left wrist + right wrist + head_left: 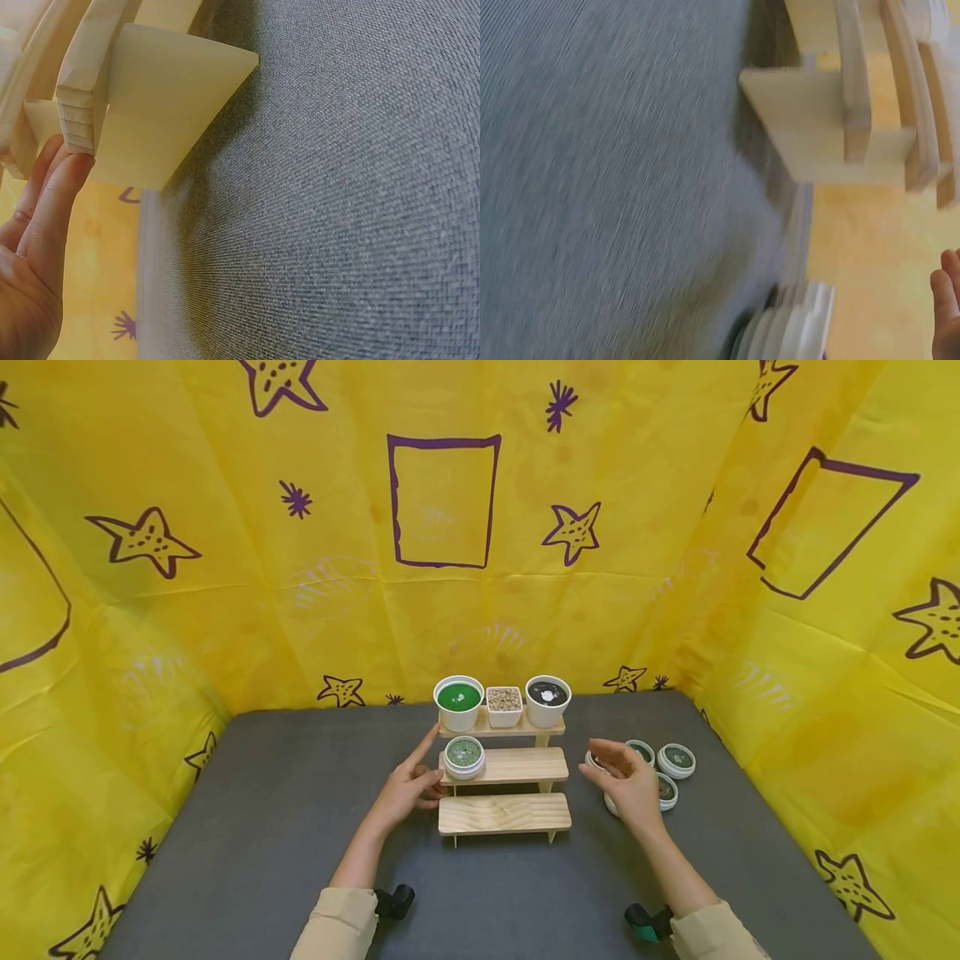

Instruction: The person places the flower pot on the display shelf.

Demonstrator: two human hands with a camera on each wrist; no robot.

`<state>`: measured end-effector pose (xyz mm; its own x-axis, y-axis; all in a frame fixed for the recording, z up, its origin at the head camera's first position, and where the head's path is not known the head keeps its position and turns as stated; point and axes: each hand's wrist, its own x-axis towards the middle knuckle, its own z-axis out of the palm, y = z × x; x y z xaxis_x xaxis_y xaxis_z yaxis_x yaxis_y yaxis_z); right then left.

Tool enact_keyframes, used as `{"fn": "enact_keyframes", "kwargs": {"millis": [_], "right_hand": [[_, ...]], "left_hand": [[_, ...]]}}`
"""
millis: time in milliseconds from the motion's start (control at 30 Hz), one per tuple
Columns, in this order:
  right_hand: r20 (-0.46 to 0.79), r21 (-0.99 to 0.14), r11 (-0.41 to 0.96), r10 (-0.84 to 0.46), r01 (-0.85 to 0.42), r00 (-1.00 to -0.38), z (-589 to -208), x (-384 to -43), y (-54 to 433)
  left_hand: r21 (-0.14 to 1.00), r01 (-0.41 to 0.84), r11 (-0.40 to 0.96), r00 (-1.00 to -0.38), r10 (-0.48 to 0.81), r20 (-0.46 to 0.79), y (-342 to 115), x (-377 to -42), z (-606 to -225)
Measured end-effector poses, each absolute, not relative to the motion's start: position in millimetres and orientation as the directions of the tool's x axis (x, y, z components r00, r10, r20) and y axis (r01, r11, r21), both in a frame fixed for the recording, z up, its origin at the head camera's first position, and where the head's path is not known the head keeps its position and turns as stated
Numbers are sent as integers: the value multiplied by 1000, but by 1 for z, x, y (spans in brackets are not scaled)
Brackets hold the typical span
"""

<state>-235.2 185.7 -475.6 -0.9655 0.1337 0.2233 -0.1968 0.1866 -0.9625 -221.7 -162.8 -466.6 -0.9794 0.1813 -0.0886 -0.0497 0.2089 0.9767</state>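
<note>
A three-step wooden stand (504, 812) sits on the table in front of me. My left hand (405, 787) is at its left side, and in the left wrist view fingertips (75, 166) touch the end of a step. A white jar (463, 758) with a speckled green top stands at the left of the middle step, close to that hand. To the right of the stand, my right hand (632, 787) hovers with bent fingers over a group of small white jars (677, 762), hiding some of them. Nothing shows in its grasp.
Along the top step stand a white cup with green contents (459, 697), a square white dish of tan bits (505, 703) and a white cup with dark contents (547, 697). Patterned yellow cloth (442, 627) surrounds the grey table (300, 793) at the back and sides.
</note>
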Motion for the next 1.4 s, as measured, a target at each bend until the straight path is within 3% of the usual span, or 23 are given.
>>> {"fn": "enact_keyframes", "kwargs": {"millis": [800, 1400], "right_hand": [[202, -975, 160, 362, -153, -910, -483, -237, 266], [129, -963, 267, 382, -24, -915, -506, -235, 290]], "left_hand": [[978, -52, 203, -979, 182, -90, -162, -223, -467], [977, -56, 207, -979, 178, -94, -162, -222, -467]]}}
